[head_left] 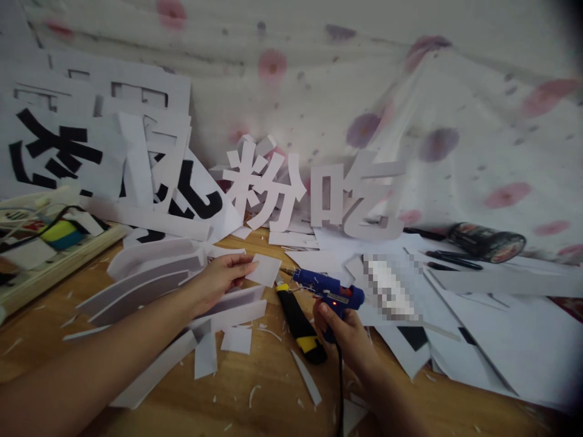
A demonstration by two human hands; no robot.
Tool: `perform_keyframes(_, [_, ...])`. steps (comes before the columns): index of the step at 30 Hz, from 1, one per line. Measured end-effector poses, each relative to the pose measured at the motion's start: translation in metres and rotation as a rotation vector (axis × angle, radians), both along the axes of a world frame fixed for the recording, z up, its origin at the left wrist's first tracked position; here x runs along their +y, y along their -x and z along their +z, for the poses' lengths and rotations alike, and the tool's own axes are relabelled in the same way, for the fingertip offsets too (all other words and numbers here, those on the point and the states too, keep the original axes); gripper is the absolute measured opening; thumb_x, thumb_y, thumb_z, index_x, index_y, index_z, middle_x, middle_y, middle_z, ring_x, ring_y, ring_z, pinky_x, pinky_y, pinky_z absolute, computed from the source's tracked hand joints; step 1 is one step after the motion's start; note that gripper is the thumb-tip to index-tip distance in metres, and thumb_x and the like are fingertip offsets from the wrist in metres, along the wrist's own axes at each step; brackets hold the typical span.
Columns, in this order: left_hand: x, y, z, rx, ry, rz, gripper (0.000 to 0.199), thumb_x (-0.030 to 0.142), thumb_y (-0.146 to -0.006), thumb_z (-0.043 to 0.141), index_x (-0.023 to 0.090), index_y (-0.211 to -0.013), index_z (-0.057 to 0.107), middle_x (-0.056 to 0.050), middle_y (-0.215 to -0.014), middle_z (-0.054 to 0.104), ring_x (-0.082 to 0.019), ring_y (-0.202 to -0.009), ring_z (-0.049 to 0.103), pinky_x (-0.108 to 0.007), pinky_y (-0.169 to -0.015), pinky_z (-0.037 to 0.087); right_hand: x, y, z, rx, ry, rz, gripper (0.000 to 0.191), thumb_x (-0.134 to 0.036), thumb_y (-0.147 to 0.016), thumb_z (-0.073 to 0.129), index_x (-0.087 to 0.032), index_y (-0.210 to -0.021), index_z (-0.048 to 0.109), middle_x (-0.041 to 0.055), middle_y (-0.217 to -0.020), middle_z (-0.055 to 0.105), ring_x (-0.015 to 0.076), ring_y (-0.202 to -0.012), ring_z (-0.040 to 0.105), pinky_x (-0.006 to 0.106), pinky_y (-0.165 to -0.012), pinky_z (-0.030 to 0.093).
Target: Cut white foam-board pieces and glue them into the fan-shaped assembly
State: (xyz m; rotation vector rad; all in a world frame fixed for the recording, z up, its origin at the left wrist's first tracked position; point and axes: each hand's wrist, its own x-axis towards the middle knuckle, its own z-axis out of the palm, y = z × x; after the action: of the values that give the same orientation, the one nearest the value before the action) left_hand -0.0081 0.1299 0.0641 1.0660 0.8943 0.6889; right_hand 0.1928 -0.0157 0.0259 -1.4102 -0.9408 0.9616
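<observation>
Between its thumb and fingers, my left hand (228,273) pinches a small white card piece (265,270). My right hand (346,337) is wrapped round the handle of a blue glue gun (319,284), whose small light glows red. The gun's nozzle points left, close to the right edge of the card; whether they touch I cannot tell. Under the gun lies a black and yellow cutter knife (298,321). Behind the hands stand white three-dimensional characters, one (266,185) at the centre and another (355,197) to its right.
White strips (150,285) and scraps cover the wooden table (259,394) at left. Sheets (514,346) and pens (455,260) lie at right, near a dark cylinder (487,241). A wooden tray (59,267) is far left. The gun's cord (340,388) runs toward the front.
</observation>
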Motion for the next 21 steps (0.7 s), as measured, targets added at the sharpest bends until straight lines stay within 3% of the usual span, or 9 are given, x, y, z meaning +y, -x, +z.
perform_keyframes(21, [0.0012,0.0006,0.0002,-0.036,0.036,0.027,0.03,0.025,-0.059,0.081,0.018,-0.086,0.068,-0.003,-0.082,0.064,-0.01,-0.066,0.051,-0.021,-0.057,0.037,-0.0004,0.0024,0.0058,-0.002,0.039,0.018,0.053,-0.068,-0.06,0.067,-0.019,-0.054,0.048,-0.0025,-0.051,0.044,0.0095,-0.048,0.037,0.025,-0.046,0.03])
